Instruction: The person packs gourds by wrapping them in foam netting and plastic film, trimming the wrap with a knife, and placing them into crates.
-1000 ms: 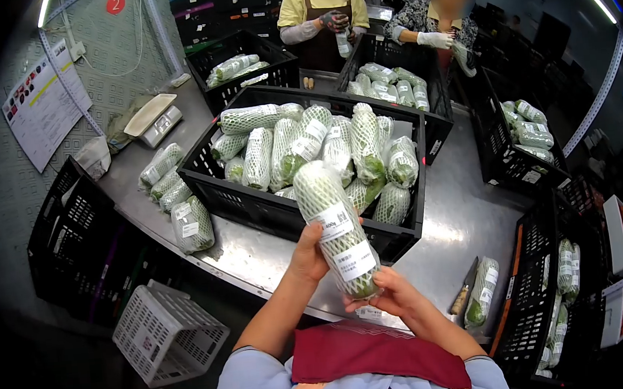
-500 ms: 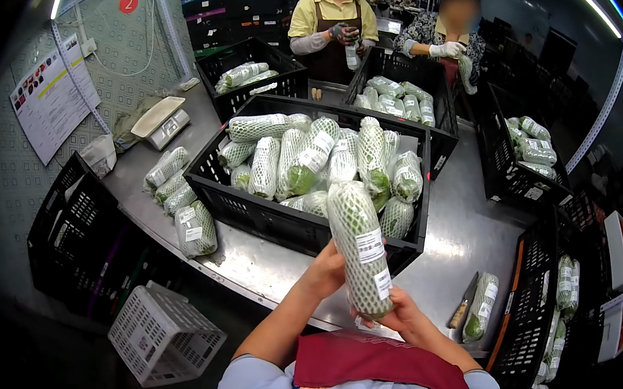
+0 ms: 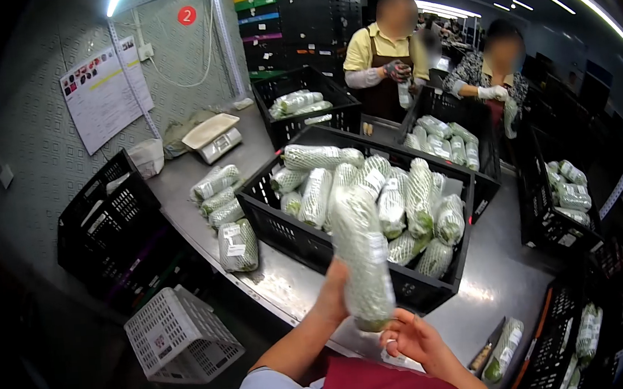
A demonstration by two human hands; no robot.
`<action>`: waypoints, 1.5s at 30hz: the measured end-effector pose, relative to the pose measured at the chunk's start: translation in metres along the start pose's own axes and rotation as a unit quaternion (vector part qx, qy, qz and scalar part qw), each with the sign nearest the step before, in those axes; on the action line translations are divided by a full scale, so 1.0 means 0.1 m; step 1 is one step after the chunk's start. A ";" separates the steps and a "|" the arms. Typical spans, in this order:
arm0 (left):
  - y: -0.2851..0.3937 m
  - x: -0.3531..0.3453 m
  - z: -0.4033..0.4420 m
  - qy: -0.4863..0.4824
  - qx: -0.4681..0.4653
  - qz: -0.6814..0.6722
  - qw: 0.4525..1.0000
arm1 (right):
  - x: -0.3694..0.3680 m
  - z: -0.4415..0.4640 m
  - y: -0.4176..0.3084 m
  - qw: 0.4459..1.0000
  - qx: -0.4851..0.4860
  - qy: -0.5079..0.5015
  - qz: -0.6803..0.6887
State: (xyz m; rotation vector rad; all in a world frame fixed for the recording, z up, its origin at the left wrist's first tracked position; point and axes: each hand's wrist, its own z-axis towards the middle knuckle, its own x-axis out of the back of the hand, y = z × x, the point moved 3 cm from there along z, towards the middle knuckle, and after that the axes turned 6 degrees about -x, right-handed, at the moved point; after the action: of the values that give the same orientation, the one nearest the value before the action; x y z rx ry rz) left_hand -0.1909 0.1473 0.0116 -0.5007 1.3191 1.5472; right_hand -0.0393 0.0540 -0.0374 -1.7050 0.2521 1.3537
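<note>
A long green gourd [image 3: 364, 264] in white foam netting and clear wrap stands nearly upright in front of me, blurred by motion. My left hand [image 3: 333, 296] grips it from the left side; the gourd hides most of those fingers. By its lower end, my right hand [image 3: 419, 339] has its fingers loosely bent and apart, and whether a fingertip touches the gourd I cannot tell. Just beyond is a black crate [image 3: 300, 232] filled with several similar netted gourds [image 3: 419, 196]. White labels show on many of them.
Wrapped gourds [image 3: 238, 247] lie on the metal table [image 3: 279, 286] at left, near a weighing scale [image 3: 212, 138]. At right are a knife [image 3: 487, 343] and another gourd [image 3: 504, 349]. A white basket [image 3: 183, 335] stands below left. Two co-workers [image 3: 381, 55] handle items behind further crates [image 3: 461, 122].
My view has swung left, so the scene sits further right. The gourd has turned, its labels now toward its right edge. My right hand has loosened from its lower end.
</note>
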 end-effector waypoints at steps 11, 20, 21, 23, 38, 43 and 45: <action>1.57 0.82 1.92 0.209 0.045 0.093 0.972 | 0.20 -0.65 -0.33 0.941 0.106 0.304 -0.103; 1.44 1.67 4.35 0.211 -0.174 0.153 0.950 | 0.18 -0.95 -0.41 0.899 0.165 0.396 -0.085; 1.30 1.66 4.36 0.205 -0.126 0.157 0.958 | 0.20 -1.01 -0.39 0.894 0.168 0.404 -0.093; 1.01 1.64 4.37 0.171 -0.029 0.190 0.966 | 0.33 -1.19 -0.29 0.891 0.165 0.414 -0.088; -0.37 -1.05 1.38 -0.267 0.135 0.440 0.847 | -0.29 -5.70 -1.29 0.392 0.252 0.847 -0.257; -1.08 -1.39 0.65 -0.285 0.204 0.395 0.849 | 0.58 -6.47 -1.14 0.342 -0.026 0.887 -0.308; -1.36 -1.39 0.46 -0.202 0.301 0.348 0.865 | 0.86 -6.52 -1.34 0.280 0.002 0.882 -0.379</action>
State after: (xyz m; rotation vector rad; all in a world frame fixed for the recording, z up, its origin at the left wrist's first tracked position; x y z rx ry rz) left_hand -0.0029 0.1180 0.0721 0.7404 1.6205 1.5423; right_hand 0.5138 -0.3256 -0.0557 -1.9529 0.4661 -1.7165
